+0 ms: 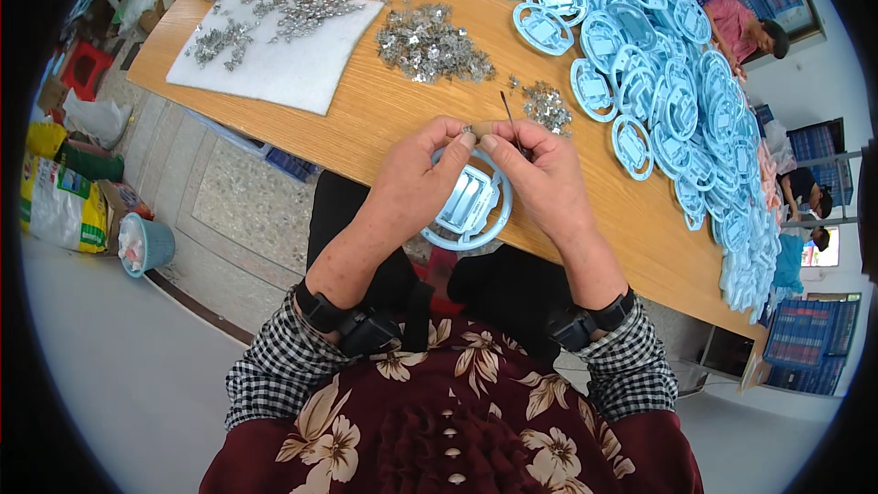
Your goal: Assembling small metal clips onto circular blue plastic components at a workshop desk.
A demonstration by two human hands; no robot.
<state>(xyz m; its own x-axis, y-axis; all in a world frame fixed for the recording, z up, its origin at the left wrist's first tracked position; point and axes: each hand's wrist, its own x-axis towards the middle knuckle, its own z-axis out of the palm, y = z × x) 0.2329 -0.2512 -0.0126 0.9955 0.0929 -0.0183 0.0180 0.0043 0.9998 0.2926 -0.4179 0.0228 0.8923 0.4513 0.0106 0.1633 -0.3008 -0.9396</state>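
A light-blue oval plastic frame with a rectangular middle is at the table's near edge, below my hands. My left hand is closed at its far rim, thumb and forefinger pinching there. A tiny metallic glint shows at those fingertips, too small to name. My right hand is closed as well, its thumb close to the left thumb. From its fingers a thin dark rod-like tool sticks up and away; its lower part is hidden. A tan wrap seems to cover a right fingertip.
Small metal clips lie heaped beyond my hands, with a smaller pile to the right. More lie on a white foam sheet. Many light-blue frames are stacked on the right of the wooden table. A blue bin stands left; people sit far right.
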